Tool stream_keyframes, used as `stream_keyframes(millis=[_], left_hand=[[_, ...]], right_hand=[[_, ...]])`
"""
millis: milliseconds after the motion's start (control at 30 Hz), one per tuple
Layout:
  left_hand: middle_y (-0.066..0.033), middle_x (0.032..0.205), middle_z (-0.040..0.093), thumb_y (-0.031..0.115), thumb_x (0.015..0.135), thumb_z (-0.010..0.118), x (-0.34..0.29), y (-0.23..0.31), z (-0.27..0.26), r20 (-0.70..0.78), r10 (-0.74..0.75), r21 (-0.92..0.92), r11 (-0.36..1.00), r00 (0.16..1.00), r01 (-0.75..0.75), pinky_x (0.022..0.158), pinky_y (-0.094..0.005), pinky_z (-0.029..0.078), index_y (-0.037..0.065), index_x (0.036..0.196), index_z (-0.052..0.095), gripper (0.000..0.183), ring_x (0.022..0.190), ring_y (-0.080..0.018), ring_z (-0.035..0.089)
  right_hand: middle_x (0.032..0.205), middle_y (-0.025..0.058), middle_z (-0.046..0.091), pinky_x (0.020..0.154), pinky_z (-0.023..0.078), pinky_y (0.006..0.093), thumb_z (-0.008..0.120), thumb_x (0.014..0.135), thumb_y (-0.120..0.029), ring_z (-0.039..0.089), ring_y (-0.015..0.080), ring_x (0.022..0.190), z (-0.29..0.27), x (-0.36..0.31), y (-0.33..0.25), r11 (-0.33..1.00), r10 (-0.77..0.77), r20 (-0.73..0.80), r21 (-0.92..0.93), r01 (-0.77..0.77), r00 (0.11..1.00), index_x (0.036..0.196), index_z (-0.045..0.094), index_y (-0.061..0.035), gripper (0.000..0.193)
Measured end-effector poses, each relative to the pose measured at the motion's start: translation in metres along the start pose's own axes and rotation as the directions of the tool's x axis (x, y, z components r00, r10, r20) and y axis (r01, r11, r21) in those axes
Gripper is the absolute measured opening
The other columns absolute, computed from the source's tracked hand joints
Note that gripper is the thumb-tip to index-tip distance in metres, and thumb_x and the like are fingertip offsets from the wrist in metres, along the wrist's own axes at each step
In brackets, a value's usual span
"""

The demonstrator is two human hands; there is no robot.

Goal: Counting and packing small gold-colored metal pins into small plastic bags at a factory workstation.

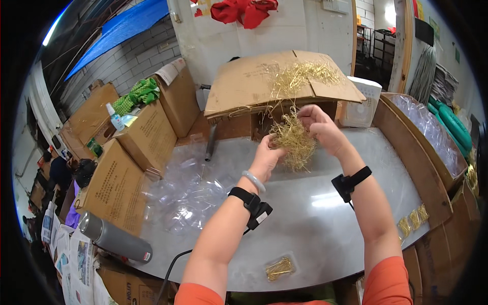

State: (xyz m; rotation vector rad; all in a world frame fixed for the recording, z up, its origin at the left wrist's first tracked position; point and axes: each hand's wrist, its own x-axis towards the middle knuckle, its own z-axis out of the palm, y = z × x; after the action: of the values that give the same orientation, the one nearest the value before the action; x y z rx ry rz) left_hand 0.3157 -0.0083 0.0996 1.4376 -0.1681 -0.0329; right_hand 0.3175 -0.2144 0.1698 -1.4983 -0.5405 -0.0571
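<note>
A loose tangle of thin gold wire pieces [296, 145] is held up over the grey table, just in front of a cardboard sheet. My left hand [267, 158] grips its left side, thumb and fingers pressed into it. At the upper right of the clump, my right hand [321, 127] has its fingers curled in and touching the strands; the exact pieces they pinch are too fine to make out. More gold wire pieces [305, 76] lie heaped on the cardboard sheet [239, 84], some trailing over its front edge. Near me, a small clear plastic box [279, 268] contains similar gold pieces.
Clear plastic boxes [185, 195] are piled left of my forearm. A grey bottle [117, 236] lies tilted at the table's left edge beside cardboard boxes [119, 190]. Several filled packs [414, 218] sit at the right edge. A cardboard bin [414, 134] of clear plastic stands beyond.
</note>
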Motion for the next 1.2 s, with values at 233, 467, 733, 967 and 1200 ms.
stream_keyframes(millis=[233,467,733,967,1200], left_hand=[[-0.004,0.1,0.058,0.0,0.092,0.069,0.016,-0.002,0.004,0.064,0.085,0.122,0.988,0.994,-0.092,0.072,-0.0304,0.059,0.006,0.109,0.056,0.022,0.087,-0.0139,0.063],[-0.004,0.103,0.056,-0.002,0.096,0.063,0.02,-0.001,-0.012,0.075,0.197,0.156,0.966,0.977,-0.207,0.07,-0.0298,0.06,0.007,0.106,0.052,0.017,0.091,-0.0143,0.063],[-0.0052,0.109,0.058,0.0,0.102,0.054,0.016,0.021,-0.006,-0.095,0.188,-0.064,0.979,0.978,-0.195,0.073,-0.0344,0.061,0.011,0.116,0.045,0.02,0.095,-0.0164,0.063],[-0.0043,0.109,0.057,-0.001,0.103,0.053,0.023,0.012,-0.008,-0.102,0.237,-0.263,0.93,0.966,-0.256,0.087,-0.038,0.061,0.011,0.108,0.045,0.015,0.103,-0.0173,0.063],[-0.0107,0.124,0.06,-0.013,0.095,0.053,0.02,-0.001,-0.018,0.106,0.368,0.132,0.916,0.924,-0.38,0.098,-0.0375,0.058,0.008,0.091,0.041,0.024,0.112,-0.017,0.061]], right_hand=[[0.107,0.0102,0.073,0.098,0.045,0.0359,0.061,0.093,-0.047,0.063,0.023,0.104,-0.022,0.047,0.015,0.864,0.148,-0.389,-0.396,-0.311,0.909,0.119,0.075,-0.0083,0.049],[0.106,0.0075,0.077,0.095,0.046,0.0373,0.072,0.085,-0.047,0.068,0.0248,0.094,0.021,0.059,-0.002,0.389,-0.088,-0.353,-0.873,-0.294,0.932,0.107,0.082,-0.0166,0.039],[0.113,0.0074,0.073,0.086,0.047,0.0267,0.065,0.099,-0.031,0.065,0.0114,0.1,0.019,0.068,-0.021,0.997,0.033,-0.277,0.078,-0.012,0.96,0.15,0.051,-0.0096,0.057],[0.113,0.0105,0.07,0.078,0.052,0.028,0.058,0.101,-0.017,0.067,0.0124,0.085,0.002,0.079,-0.027,0.967,-0.045,-0.296,-0.252,-0.032,0.954,0.154,0.043,-0.0044,0.056],[0.084,0.0119,0.074,0.079,0.055,0.0376,0.061,0.093,-0.04,0.068,0.0258,0.073,-0.002,0.087,-0.028,0.787,-0.186,-0.402,-0.608,-0.109,0.897,0.108,0.077,-0.0053,0.041]])
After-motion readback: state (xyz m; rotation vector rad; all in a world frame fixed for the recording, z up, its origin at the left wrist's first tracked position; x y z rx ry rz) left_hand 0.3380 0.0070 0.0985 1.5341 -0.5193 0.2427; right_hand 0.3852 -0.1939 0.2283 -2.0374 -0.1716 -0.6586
